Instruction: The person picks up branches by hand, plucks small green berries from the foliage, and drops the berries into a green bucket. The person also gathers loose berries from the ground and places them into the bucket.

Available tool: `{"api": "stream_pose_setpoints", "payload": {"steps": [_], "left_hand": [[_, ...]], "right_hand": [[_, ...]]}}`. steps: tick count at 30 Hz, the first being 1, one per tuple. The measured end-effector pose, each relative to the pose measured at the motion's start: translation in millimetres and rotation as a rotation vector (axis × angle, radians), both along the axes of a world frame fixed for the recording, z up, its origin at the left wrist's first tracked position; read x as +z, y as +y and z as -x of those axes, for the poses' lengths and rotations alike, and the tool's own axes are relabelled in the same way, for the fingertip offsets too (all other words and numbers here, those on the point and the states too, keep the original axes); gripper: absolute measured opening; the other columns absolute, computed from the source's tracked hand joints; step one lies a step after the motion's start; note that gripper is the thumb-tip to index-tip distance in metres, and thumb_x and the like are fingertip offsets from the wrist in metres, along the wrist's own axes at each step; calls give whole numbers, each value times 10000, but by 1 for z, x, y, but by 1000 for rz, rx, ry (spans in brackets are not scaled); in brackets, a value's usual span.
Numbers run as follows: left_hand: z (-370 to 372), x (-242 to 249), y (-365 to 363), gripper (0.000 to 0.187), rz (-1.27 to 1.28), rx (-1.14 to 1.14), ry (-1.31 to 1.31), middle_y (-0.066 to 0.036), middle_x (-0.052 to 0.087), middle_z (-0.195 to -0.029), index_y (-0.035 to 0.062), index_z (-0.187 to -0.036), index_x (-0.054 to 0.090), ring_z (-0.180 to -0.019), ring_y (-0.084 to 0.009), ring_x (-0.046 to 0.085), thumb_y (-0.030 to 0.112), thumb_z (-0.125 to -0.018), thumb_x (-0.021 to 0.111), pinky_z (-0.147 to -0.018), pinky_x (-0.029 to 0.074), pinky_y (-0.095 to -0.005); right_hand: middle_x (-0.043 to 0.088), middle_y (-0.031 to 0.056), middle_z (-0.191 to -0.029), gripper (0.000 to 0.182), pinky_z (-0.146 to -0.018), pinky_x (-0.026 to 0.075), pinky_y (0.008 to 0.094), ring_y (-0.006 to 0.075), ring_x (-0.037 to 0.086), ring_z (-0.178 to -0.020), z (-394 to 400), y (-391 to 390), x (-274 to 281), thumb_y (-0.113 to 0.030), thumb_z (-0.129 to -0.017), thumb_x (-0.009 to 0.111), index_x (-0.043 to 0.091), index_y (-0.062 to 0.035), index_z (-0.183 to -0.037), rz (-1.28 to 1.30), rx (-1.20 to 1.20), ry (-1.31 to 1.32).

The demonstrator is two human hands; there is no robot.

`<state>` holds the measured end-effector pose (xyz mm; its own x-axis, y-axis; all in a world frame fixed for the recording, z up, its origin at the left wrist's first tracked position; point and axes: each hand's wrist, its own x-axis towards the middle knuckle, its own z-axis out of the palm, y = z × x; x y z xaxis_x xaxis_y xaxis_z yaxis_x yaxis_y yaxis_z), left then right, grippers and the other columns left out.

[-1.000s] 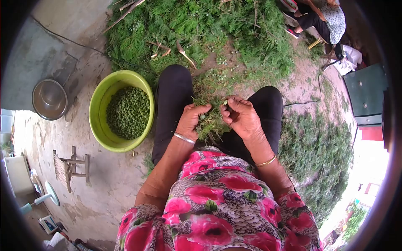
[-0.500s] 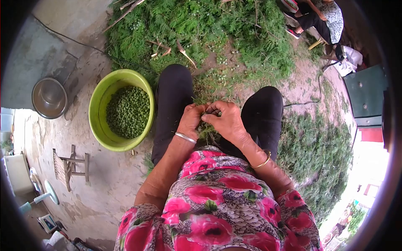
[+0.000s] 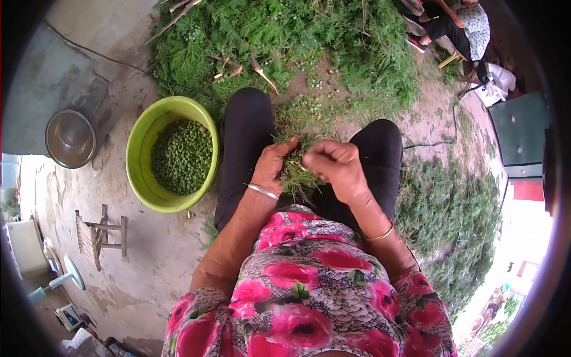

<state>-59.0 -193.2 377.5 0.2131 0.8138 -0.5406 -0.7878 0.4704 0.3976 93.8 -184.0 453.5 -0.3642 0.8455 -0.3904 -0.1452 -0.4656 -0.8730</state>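
Note:
My left hand (image 3: 273,163) is between my knees, thumb stretched over and fingers curled around an evergreen sprig (image 3: 290,157); part of the sprig is hidden by the hand. My right hand (image 3: 340,169) is just to the right, slightly apart, with its fingers curled in. Whatever is in the right fingers, if anything, is hidden. Loose green clippings (image 3: 297,178) lie below both hands. Left of my knees stands a lime-green tub (image 3: 138,172) partly filled with small round green berries (image 3: 181,157).
Cut evergreen branches (image 3: 333,35) are heaped ahead, with more greenery (image 3: 449,214) on the right. A metal basin (image 3: 71,140) and a small wooden stool (image 3: 101,235) are on the left. Another person (image 3: 470,27) sits at upper right near a dark green cabinet (image 3: 520,134).
My hands were together, pinching at the sprig. Now they have parted, with the right hand moved rightward and its fingers curled. The tub has not moved.

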Motion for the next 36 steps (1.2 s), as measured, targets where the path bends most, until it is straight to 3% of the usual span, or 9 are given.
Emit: {"api": "stream_pose_setpoints", "payload": {"steps": [2,5,8,12,18,24,26,29,36], "left_hand": [[-1,-6,1,179,28,15,-40,-87,627,-758,15,-860,607,-673,-184,622,187,-891,564,-650,523,-301],[1,-3,2,191,-84,-57,47,-84,631,-794,16,-899,612,-707,-189,618,203,-884,580,-687,518,-313],[-6,9,2,205,-17,15,-12,-84,630,-809,20,-930,609,-692,-199,607,217,-875,595,-674,517,-331],[-4,7,1,225,-32,-7,-63,-87,629,-820,15,-947,597,-729,-208,618,227,-874,600,-674,521,-333],[0,-25,-3,213,-124,36,-159,-87,628,-813,10,-933,595,-737,-190,626,219,-891,589,-659,530,-323],[4,1,-7,201,-250,-59,-93,-84,648,-831,-14,-946,611,-693,-173,644,163,-856,636,-618,551,-306],[-4,11,-7,113,-217,13,43,-75,650,-763,-17,-819,635,-645,-158,639,62,-772,701,-570,528,-287],[2,-4,-6,166,-300,-57,33,-127,665,-842,-56,-930,633,-701,-196,659,-12,-771,649,-639,558,-311],[6,-5,-7,152,-352,-60,22,-139,660,-769,-69,-883,638,-607,-206,645,-26,-737,640,-549,536,-291]], "right_hand": [[573,39,-626,106,-498,416,240,100,518,-559,10,-8,-2,-85,-765,641,600,7,-798,-584,203,-357],[609,145,-715,143,-616,499,373,280,619,-633,18,-17,-10,-97,-732,653,622,-45,-861,-838,289,-636],[626,148,-765,174,-651,500,420,355,605,-699,19,-20,-14,-97,-712,651,618,-46,-875,-838,302,-591],[617,151,-758,169,-639,502,394,330,613,-678,17,-23,-15,-83,-716,648,606,-46,-875,-905,294,-542],[602,51,-672,164,-564,457,241,74,558,-633,13,-6,-16,-68,-742,697,573,23,-798,-477,-28,-331],[583,48,-626,144,-530,439,240,80,542,-575,9,7,-36,-66,-750,679,581,36,-772,-363,-89,-396],[578,41,-617,131,-517,431,238,76,534,-562,10,8,-34,-59,-754,671,584,37,-771,-324,-77,-376],[550,17,-587,89,-460,380,221,62,490,-506,12,10,-23,-47,-761,653,590,16,-760,-179,-98,-291],[490,9,-569,64,-386,265,207,77,393,-428,3,17,-30,-68,-784,620,579,-19,-786,239,-122,100]]}}
